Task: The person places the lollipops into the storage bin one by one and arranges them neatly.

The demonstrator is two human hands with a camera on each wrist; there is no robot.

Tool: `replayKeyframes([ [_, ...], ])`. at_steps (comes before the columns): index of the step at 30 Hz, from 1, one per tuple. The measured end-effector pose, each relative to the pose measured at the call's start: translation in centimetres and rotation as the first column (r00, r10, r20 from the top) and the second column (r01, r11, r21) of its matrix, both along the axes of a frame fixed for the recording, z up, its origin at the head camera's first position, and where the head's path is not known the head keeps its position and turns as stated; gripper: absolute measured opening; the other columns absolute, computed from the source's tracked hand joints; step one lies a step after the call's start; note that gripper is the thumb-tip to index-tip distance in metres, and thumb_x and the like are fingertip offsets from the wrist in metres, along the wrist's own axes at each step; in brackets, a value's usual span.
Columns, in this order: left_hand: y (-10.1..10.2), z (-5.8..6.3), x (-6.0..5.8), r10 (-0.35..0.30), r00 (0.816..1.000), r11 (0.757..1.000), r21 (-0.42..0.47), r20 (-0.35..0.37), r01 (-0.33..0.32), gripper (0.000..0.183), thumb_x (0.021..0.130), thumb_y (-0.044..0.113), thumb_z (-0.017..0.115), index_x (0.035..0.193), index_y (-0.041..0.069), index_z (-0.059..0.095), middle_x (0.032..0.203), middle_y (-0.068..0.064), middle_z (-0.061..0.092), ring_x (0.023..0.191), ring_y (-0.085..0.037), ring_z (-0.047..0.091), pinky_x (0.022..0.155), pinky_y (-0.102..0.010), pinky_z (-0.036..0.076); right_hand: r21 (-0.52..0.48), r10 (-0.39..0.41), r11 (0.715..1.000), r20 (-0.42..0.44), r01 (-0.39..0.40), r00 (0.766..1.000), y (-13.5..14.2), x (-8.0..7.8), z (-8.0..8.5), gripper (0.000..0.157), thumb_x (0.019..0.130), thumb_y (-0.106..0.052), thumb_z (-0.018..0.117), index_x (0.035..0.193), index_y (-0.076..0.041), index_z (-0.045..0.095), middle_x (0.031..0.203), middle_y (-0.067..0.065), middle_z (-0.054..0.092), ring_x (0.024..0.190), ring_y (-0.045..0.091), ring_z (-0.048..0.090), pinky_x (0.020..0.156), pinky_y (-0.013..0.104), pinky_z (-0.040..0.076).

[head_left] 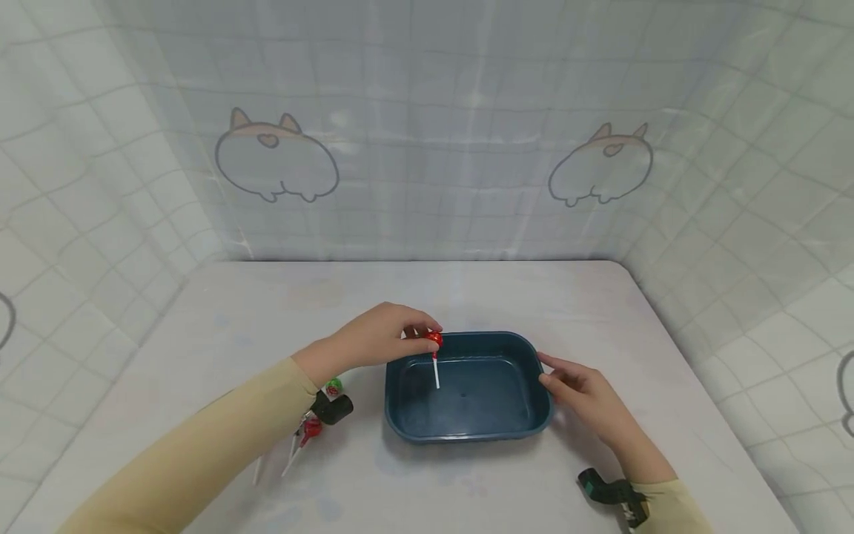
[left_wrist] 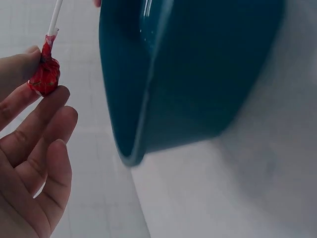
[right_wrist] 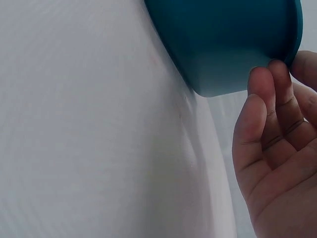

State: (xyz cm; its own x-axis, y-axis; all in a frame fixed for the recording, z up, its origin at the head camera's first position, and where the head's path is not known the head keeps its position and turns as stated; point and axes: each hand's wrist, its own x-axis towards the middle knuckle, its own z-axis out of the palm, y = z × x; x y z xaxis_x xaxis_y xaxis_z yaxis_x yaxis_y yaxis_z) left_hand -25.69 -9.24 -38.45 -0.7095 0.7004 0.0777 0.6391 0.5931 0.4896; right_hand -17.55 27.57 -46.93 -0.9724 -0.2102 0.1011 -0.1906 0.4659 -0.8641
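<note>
My left hand [head_left: 380,337] pinches a red-wrapped lollipop [left_wrist: 45,77] by its candy end, between thumb and fingers. Its white stick points down over the left part of a dark blue-green plastic basin [head_left: 467,436]. The basin stands on the table, and its visible inside floor is bare. At the basin's right end, my right hand [head_left: 590,393] grips the rim, thumb on the rim and other fingers against the outer wall [right_wrist: 223,64]. Below the left forearm lie more lollipops, a green one [head_left: 333,386] and a red one [head_left: 312,428], partly hidden by the sleeve and wrist camera.
The pale table [head_left: 514,297] runs back to a curtain [head_left: 440,163] with a grid pattern and cartoon animal outlines. Similar sheeting hangs on the left and right sides. A black wrist camera [head_left: 336,408] sits close to the loose lollipops.
</note>
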Motion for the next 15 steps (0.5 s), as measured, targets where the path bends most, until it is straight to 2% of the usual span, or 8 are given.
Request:
replayKeyframes([
  [3,1.3,0.2,-0.3,-0.007,1.0,1.0,-0.012,-0.003,0.007,0.035,0.092,0.042,0.071,0.121,0.022,0.071,0.094,0.02,0.067,0.083,-0.001,0.059,0.07,-0.023,0.051,0.004,-0.006,1.0,0.001,0.006,1.0,0.1,-0.1,-0.1,0.044,0.098,-0.026,0.065,0.139,-0.011,0.058,0.083,0.004,0.064,0.071,0.02,0.059,0.062,0.029,0.05],
  [8,3.2,0.6,-0.6,-0.039,0.999,0.999,-0.005,0.036,0.04,0.033,0.092,0.04,0.071,0.12,0.022,0.071,0.094,0.018,0.067,0.082,0.0,0.061,0.072,-0.022,0.052,-0.01,0.002,1.0,0.016,-0.001,1.0,0.0,-0.2,-0.2,0.045,0.097,-0.029,0.066,0.138,-0.012,0.059,0.082,0.005,0.064,0.072,0.022,0.06,0.063,0.03,0.051],
  [15,5.5,0.2,-1.1,-0.042,0.996,0.999,-0.014,0.082,0.043,0.029,0.092,0.037,0.071,0.117,0.022,0.071,0.1,0.013,0.069,0.085,-0.002,0.064,0.078,-0.024,0.052,-0.008,-0.001,1.0,0.011,0.001,1.0,0.0,-0.1,-0.1,0.045,0.097,-0.03,0.066,0.138,-0.013,0.058,0.083,0.004,0.065,0.072,0.025,0.061,0.064,0.028,0.05],
])
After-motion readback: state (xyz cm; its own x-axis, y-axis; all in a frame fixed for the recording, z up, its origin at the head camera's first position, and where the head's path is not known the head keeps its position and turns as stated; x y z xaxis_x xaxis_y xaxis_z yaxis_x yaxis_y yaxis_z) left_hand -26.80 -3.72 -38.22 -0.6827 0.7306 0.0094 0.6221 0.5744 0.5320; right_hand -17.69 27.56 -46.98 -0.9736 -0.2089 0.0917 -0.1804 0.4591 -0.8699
